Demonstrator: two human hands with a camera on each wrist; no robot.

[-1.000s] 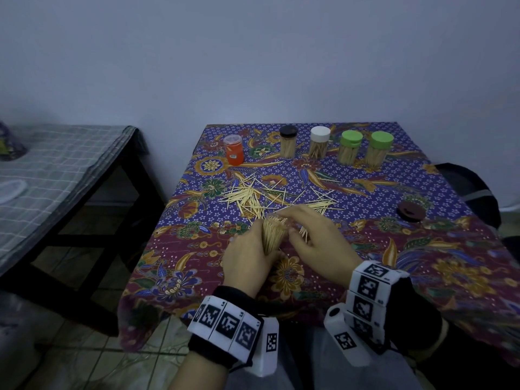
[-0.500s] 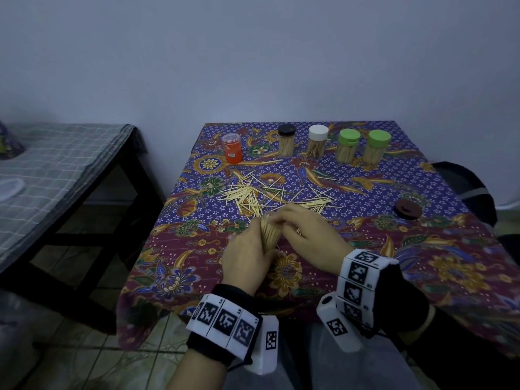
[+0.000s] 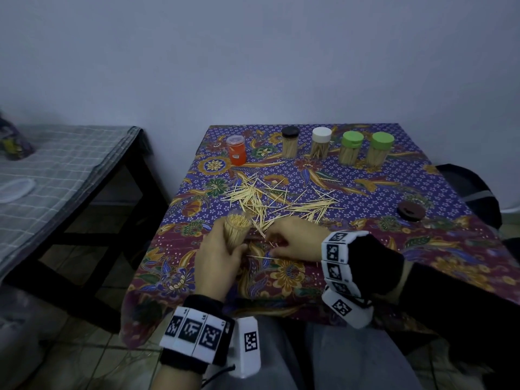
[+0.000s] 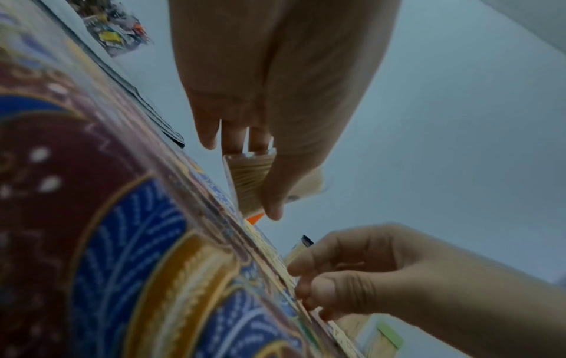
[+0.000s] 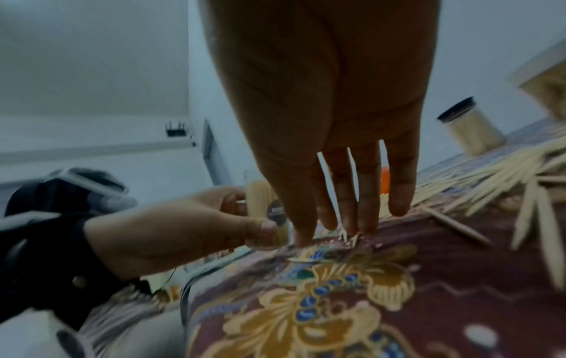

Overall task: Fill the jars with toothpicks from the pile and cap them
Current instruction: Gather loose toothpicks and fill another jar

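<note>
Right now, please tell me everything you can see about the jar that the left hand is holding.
The jar is a small clear cylinder, plastic by its look, with no cap on. It is packed nearly full of pale wooden toothpicks standing on end, their tips showing at the open mouth. It tilts a little. The left hand grips its lower part, thumb across the front. A dark round label sits on its side. Whether its base touches the patterned cloth is unclear.

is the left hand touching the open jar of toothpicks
Touching. The head view shows the left hand wrapped round the open jar; the right wrist view shows its thumb pressed on the jar's side.
</note>
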